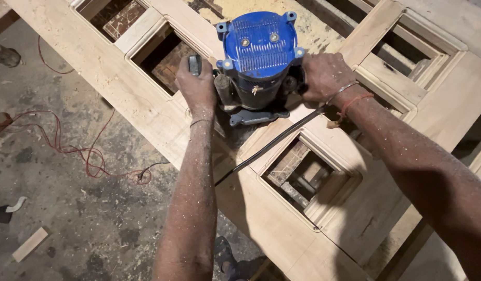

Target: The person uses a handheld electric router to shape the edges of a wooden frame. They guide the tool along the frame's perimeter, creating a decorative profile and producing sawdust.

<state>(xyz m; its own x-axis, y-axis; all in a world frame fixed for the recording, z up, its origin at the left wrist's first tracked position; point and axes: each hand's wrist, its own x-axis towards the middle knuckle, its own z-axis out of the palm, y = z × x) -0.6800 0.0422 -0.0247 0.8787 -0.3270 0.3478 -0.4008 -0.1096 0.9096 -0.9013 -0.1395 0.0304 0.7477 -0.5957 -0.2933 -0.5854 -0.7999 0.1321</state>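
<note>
Router (258, 57), blue-capped, sits upright on the wooden door frame (120, 78); left hand (197, 83) and right hand (323, 75) each clench a side handle, steadying it.

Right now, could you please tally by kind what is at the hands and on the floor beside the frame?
Hands on the blue router: 2, left hand and right hand
Blue routers: 1
Wooden panelled frames: 1
Black cords: 1
Red wires: 1
Wood offcuts: 1
Total: 7

Router bit (253, 112) hidden under base.
</note>
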